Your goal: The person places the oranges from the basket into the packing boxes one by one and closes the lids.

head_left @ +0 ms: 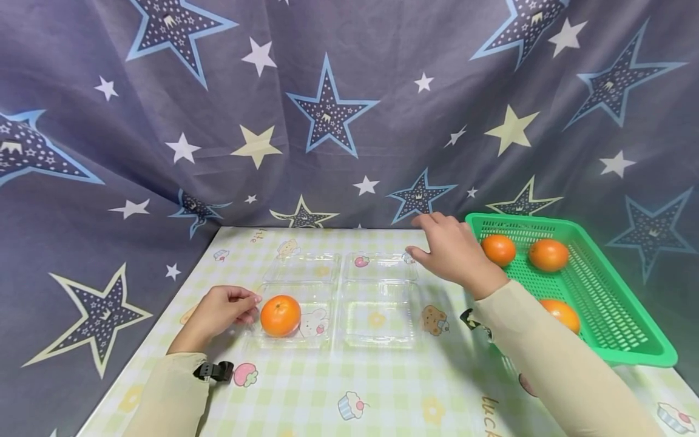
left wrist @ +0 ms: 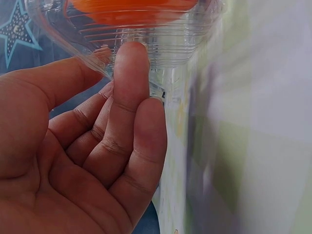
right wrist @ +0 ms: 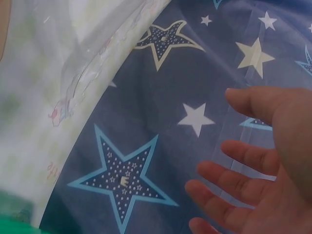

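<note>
An orange (head_left: 281, 315) sits in the left clear plastic clamshell box (head_left: 318, 340), whose lid is folded back. My left hand (head_left: 227, 308) pinches the near-left edge of that box between thumb and fingers. Seen in the left wrist view, the fingertips (left wrist: 131, 63) overlap the ribbed plastic wall (left wrist: 170, 44) just under the orange. My right hand (head_left: 450, 250) is in the air between the right clear box (head_left: 379, 343) and the green basket (head_left: 650, 355), fingers spread and holding nothing. That right box also lies with its lid back and no fruit in it.
Three oranges show in the basket, among them one at the back right (head_left: 548, 255); my right forearm partly covers the nearest. A checkered tablecloth (head_left: 306, 400) covers the table. A star-patterned curtain (head_left: 360, 73) hangs right behind the table's far edge.
</note>
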{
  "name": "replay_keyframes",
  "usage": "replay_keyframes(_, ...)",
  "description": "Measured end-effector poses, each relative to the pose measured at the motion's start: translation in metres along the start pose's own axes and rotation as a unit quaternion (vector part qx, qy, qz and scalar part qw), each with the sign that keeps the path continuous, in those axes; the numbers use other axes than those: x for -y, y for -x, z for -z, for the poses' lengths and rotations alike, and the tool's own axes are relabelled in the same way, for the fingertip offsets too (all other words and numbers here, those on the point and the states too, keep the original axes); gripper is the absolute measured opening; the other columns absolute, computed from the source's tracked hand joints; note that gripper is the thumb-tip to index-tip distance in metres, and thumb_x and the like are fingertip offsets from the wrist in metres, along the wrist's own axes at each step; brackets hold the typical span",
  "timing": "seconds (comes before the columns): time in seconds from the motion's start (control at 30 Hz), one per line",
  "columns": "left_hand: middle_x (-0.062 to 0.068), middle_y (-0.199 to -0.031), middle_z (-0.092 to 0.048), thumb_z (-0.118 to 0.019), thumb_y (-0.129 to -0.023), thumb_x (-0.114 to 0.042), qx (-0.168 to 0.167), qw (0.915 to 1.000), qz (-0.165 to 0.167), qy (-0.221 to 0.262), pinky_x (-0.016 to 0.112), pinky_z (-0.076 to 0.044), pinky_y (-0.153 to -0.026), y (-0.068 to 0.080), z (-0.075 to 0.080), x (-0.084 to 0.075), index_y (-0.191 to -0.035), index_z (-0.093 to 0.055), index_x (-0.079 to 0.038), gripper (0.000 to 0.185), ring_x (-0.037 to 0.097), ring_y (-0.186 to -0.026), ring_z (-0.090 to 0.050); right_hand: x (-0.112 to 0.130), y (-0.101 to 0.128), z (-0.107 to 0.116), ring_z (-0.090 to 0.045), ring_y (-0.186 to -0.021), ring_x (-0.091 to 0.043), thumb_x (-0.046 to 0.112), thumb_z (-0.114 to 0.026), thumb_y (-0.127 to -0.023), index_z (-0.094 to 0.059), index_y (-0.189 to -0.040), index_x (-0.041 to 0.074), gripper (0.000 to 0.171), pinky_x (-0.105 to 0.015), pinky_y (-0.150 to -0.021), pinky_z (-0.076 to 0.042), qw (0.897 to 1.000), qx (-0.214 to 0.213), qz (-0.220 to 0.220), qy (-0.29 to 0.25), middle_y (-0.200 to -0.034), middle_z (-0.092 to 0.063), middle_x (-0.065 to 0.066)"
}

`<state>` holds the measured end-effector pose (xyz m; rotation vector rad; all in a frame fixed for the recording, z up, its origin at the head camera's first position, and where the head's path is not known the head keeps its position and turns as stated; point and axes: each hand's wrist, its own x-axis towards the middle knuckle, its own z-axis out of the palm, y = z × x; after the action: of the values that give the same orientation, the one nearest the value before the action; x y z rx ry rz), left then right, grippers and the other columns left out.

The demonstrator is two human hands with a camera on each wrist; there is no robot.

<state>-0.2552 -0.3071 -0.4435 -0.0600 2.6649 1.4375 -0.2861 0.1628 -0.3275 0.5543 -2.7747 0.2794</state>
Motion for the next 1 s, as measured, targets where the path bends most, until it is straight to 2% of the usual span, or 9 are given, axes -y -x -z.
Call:
replay_keyframes(0.33, 0.01, -0.085, -0.076, -0.071, -0.1, -0.026, 0.004, 0.9999, 0.006, 0.007, 0.031, -0.062, -0.069, -0.002, 0.0, 0.0, -0.114, -0.072, 0.006, 0.036, 0.021, -0.072, -0.072, -0.022, 0.003, 0.006, -0.058, -0.125, -0.041, 0.044, -0.072, -0.095, -0.059, -0.139, 0.011, 0.056, -0.063, -0.098, -0.045, 0.999, -0.004, -0.033, -0.004, -0.139, -0.061, -0.017)
replay_keyframes(0.7, 0.01, -0.086, -0.076, -0.071, -0.1, -0.029, -0.001, 1.0, 0.008, -0.002, 0.031, -0.061, -0.069, 0.0, -0.001, 0.003, -0.113, -0.072, 0.004, 0.035, 0.021, -0.072, -0.072, -0.04, 0.007, 0.013, -0.057, -0.124, -0.042, 0.045, -0.07, -0.096, -0.056, -0.142, 0.011, 0.058, -0.067, -0.102, -0.043, 0.998, 0.017, -0.057, -0.013, -0.14, -0.058, -0.018)
replay_keyframes(1.0, 0.01, -0.086, -0.076, -0.07, -0.1, -0.029, -0.001, 1.0, 0.005, -0.003, 0.03, -0.062, -0.069, -0.001, -0.001, 0.002, -0.112, -0.073, 0.004, 0.035, 0.021, -0.072, -0.072, -0.053, 0.01, 0.016, -0.056, -0.123, -0.044, 0.043, -0.069, -0.096, -0.057, -0.14, 0.009, 0.057, -0.069, -0.099, -0.042, 0.998, 0.008, -0.065, -0.01, -0.138, -0.059, -0.019)
